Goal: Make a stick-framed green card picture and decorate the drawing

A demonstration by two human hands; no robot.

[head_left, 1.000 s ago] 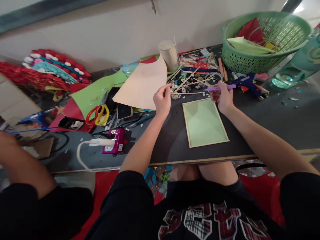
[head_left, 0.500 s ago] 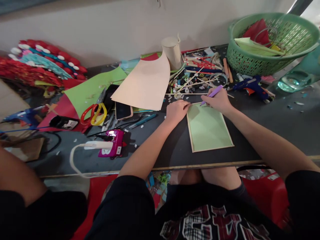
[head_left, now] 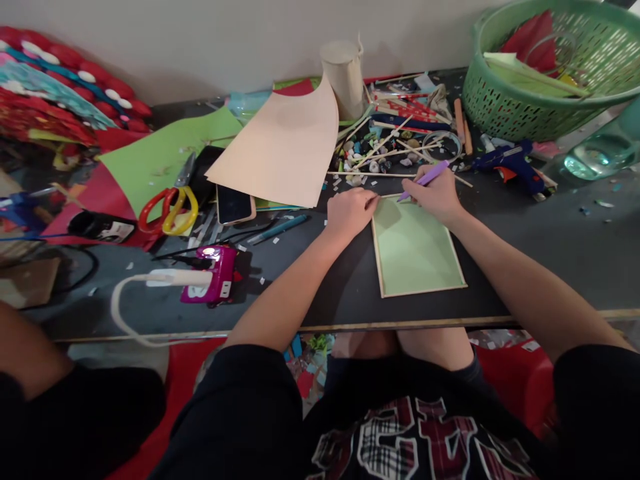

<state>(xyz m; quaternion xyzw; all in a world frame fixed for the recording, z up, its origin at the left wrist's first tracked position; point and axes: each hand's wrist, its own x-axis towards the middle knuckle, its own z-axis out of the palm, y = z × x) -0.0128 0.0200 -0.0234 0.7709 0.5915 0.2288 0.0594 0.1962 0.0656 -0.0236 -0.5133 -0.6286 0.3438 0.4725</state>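
A light green paper sheet [head_left: 419, 250] with thin pale wooden strips along its edges lies flat on the dark table. At its far left corner, my left hand [head_left: 350, 212] has its fingers bent and closed on the edge; the fingertips are partly hidden. In my right hand [head_left: 439, 199] is a purple pen [head_left: 431, 175], slanted, its tip down at the sheet's far edge. Just beyond the hands lie thin wooden sticks [head_left: 384, 141] among small pebbles. A large cream paper sheet [head_left: 285, 147] is to the left of them.
Red-and-yellow-handled scissors [head_left: 180, 212], a phone [head_left: 234, 205], a teal pen [head_left: 280, 229] and a magenta power adapter [head_left: 213, 275] lie left. A cream pitcher [head_left: 343, 73] stands behind. To the right are a glue gun [head_left: 515, 167], green basket [head_left: 505, 100] and glass [head_left: 595, 157]. Another person's arm [head_left: 30, 350] shows left.
The view has shifted a little, so most things sit slightly higher and the left side has moved leftward. Both hands keep nearly the same place at the sheet, the pen still in my right hand.
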